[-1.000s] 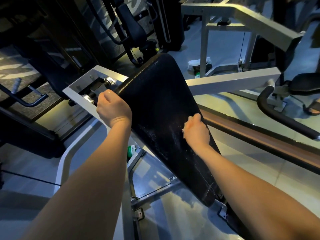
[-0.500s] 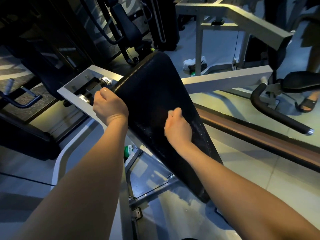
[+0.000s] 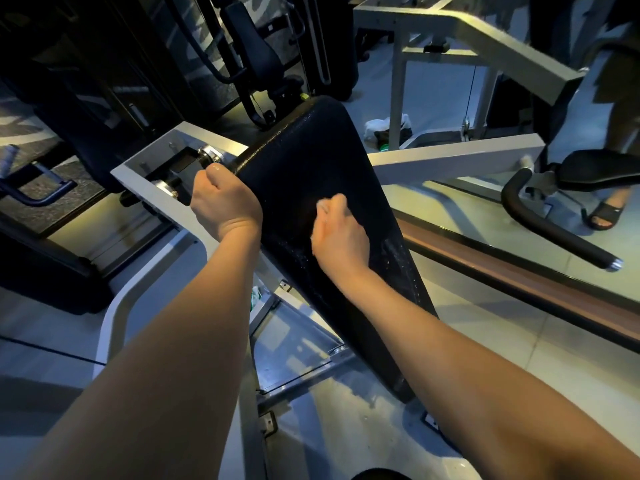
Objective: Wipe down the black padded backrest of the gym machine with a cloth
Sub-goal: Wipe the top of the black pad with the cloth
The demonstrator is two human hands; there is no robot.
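- Pale tiled floor (image 3: 519, 358) fills my feed, with dark gym machines ranked at the back.
- White steel frame (image 3: 450, 157) crosses behind the pad and runs on beneath it.
- Black padded backrest (image 3: 311, 161) sits mid-view, sloping from upper centre down toward the camera. Wet streaks shine along its right edge.
- Curved black handle (image 3: 554, 233) juts out at right, well apart from the pad.
- At the pad's upper left edge, the left hand (image 3: 225, 202) grips the backrest, with its fingers curled over the edge.
- On the pad's face, about midway down, the right hand (image 3: 341, 240) presses in with its fingers curled tight around the cloth (image 3: 321, 204).
- Of that cloth I see only a pale scrap past the knuckles, touching the pad. The fist hides the rest.
- Someone else's sandalled foot (image 3: 606, 213) stands on the floor at far right.
- Crumpled white bag (image 3: 384, 124) lies on the floor beyond the pad's top.
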